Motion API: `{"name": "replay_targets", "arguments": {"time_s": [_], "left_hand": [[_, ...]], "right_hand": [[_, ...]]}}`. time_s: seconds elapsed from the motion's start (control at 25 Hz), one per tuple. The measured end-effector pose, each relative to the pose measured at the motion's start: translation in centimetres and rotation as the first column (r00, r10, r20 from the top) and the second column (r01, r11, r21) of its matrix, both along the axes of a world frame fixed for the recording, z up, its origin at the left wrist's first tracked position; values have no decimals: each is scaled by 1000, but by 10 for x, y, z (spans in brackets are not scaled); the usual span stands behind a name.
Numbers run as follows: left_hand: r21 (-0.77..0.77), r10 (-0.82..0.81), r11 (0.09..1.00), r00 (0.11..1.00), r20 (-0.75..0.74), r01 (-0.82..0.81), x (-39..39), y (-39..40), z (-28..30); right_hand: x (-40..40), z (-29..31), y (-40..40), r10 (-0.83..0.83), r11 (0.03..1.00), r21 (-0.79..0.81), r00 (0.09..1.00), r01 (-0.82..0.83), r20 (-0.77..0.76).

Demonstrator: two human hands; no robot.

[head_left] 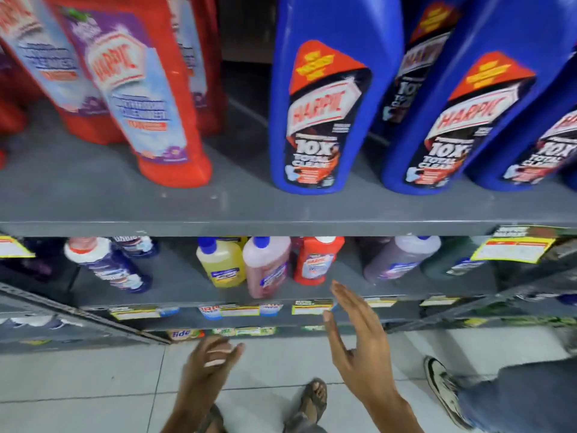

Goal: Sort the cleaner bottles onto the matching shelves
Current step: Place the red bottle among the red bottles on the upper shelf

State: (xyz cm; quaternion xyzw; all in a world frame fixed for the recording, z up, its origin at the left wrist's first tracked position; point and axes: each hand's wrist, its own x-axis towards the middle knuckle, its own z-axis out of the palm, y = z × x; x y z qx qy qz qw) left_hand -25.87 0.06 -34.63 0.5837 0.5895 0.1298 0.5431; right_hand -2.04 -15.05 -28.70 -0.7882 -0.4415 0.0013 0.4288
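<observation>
On the upper grey shelf (218, 210) stand red Harpic bottles (150, 98) at the left and blue Harpic bottles (324, 101) at the right. The lower shelf (187, 285) holds a yellow bottle (223, 265), a pink bottle (265, 267) and a small red Harpic bottle (315, 260) in the middle. My right hand (356, 332) is open, fingers stretched toward the small red bottle, just below it and not touching. My left hand (215, 357) hangs lower with loosely curled fingers, holding nothing.
A dark blue bottle (109, 267) stands at the lower left, purple (402, 259) and green bottles at the right. Yellow price tags (512, 248) hang from shelf edges. Another person's leg and sneaker (443, 385) stand on the tiled floor at the right. My sandalled feet show below.
</observation>
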Motion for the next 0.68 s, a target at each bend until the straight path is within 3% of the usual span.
{"name": "replay_targets", "arguments": {"time_s": [0.12,0.28,0.48,0.68], "left_hand": [[111,-169,982,973,157,153,100,-29,1],[246,-204,960,937,285,134,201,-25,15],[271,-77,962,987,141,37,238,-13,18],[215,-56,976,994,94,35,255,9,23]], "right_hand": [[55,-36,-17,-75,983,-177,990,53,-120],[104,-93,1,24,913,-400,988,-83,-150],[121,-149,23,109,842,-522,990,-138,-87],[125,-169,23,125,866,-494,990,-78,62]]}}
